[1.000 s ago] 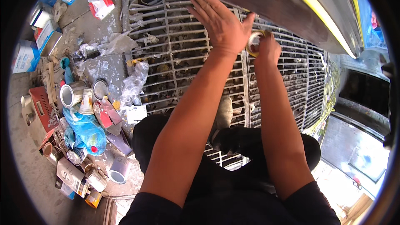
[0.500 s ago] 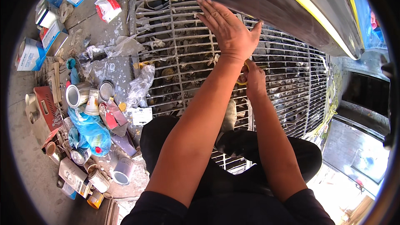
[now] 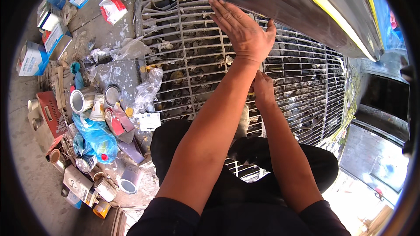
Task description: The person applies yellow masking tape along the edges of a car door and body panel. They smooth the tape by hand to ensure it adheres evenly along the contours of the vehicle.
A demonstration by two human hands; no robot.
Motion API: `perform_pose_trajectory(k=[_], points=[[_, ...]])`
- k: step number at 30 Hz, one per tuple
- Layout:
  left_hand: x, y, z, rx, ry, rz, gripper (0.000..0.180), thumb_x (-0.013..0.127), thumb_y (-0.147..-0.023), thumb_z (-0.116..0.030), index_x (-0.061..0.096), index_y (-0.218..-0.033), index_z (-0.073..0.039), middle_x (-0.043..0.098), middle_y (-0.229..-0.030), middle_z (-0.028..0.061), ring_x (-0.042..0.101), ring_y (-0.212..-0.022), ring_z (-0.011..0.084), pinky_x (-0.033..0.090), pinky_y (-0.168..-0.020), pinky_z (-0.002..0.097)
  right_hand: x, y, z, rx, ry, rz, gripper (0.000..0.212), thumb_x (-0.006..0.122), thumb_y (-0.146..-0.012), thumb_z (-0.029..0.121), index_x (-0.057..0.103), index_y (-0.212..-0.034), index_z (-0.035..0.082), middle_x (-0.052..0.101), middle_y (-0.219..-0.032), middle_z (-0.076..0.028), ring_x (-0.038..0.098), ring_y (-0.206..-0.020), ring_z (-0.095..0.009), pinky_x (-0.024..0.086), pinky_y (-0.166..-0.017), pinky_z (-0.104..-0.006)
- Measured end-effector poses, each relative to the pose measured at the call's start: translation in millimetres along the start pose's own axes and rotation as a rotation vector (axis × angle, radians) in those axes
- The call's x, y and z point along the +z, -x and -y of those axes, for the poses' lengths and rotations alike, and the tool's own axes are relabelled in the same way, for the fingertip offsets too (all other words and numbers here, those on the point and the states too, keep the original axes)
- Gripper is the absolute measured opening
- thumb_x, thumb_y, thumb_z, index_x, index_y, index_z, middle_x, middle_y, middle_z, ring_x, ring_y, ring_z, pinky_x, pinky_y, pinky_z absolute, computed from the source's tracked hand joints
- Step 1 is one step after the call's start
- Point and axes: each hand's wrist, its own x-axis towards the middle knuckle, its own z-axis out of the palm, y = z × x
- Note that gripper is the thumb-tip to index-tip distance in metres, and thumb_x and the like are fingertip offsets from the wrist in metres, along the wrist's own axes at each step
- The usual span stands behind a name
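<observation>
My left hand (image 3: pixel 249 35) lies flat along the lower edge of a dark, glossy vehicle body panel (image 3: pixel 262 4), fingers stretched out and thumb apart. A yellow strip of tape (image 3: pixel 326 4) runs along the panel above the hand. Lower down, my right hand (image 3: pixel 264 88) is closed, its fingers partly behind my left forearm. A bit of a yellow ring, which looks like a roll of tape (image 3: pixel 251 91), shows at its fingers; the rest is hidden.
Beneath me is a metal floor grating (image 3: pixel 201 61) strewn with scraps. Paint cans (image 3: pixel 82 99), a blue plastic bag (image 3: pixel 94 135) and boxy containers (image 3: pixel 57 39) crowd the left floor. Crumpled clear plastic (image 3: pixel 148 89) lies at the grating's left edge. Grey metal equipment (image 3: pixel 372 157) stands right.
My right hand has turned and shifted slightly, and less of the yellow ring shows. My left hand has slid a little to the right along the panel edge.
</observation>
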Motion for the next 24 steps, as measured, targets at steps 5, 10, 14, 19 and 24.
perform_pose_trajectory(k=[5, 10, 14, 19, 24], points=[[-11, -9, 8, 0.036, -0.008, -0.110, 0.146, 0.102, -0.071, -0.054, 0.011, -0.164, 0.013, 0.022, -0.165, 0.0390, 0.023, -0.159, 0.0570, 0.016, -0.128, 0.0821, 9, -1, 3, 0.028, -0.021, 0.001, 0.037, 0.071, -0.107, 0.033, 0.071, -0.083, 0.005, 0.060, -0.068, -0.001, 0.053, -0.053, -0.011, 0.043, -0.054, -0.0293], [-30, -14, 16, 0.001, 0.069, -0.099, 0.116, 0.101, -0.076, -0.039, 0.031, -0.156, 0.007, 0.035, -0.157, 0.0334, 0.037, -0.148, 0.0505, 0.030, -0.123, 0.0709, 12, 7, 34, -0.263, 0.037, 0.030, 0.039, 0.062, -0.110, 0.035, 0.073, -0.091, 0.003, 0.058, -0.067, 0.000, 0.050, -0.057, -0.009, 0.041, -0.055, -0.0294], [-57, -18, 40, -0.284, 0.294, 0.078, 0.031, 0.082, -0.096, -0.016, 0.070, -0.119, 0.001, 0.070, -0.114, 0.0171, 0.069, -0.103, 0.0287, 0.056, -0.090, 0.0410, 18, 22, 74, -0.683, 0.488, 0.106, 0.045, 0.053, -0.111, 0.036, 0.075, -0.118, -0.003, 0.064, -0.077, -0.005, 0.058, -0.071, -0.014, 0.047, -0.067, -0.0308], [-87, -25, 69, -0.615, 0.761, 0.815, 0.031, 0.066, -0.108, -0.004, 0.077, -0.136, 0.000, 0.082, -0.123, 0.0094, 0.076, -0.110, 0.0156, 0.061, -0.100, 0.0310, 45, 26, 106, -0.838, 0.654, 0.117, 0.028, 0.064, -0.109, 0.026, 0.070, -0.114, -0.001, 0.072, -0.091, -0.026, 0.070, -0.086, -0.047, 0.056, -0.080, -0.0483], [-109, -31, 73, -0.455, 0.772, 0.746, 0.031, 0.070, -0.104, -0.003, 0.076, -0.134, 0.001, 0.082, -0.121, 0.0115, 0.076, -0.106, 0.0161, 0.061, -0.097, 0.0322, 63, 29, 112, -0.942, 0.826, 0.176, 0.026, 0.064, -0.109, 0.024, 0.070, -0.114, -0.001, 0.074, -0.102, -0.030, 0.071, -0.096, -0.052, 0.057, -0.083, -0.0542]])
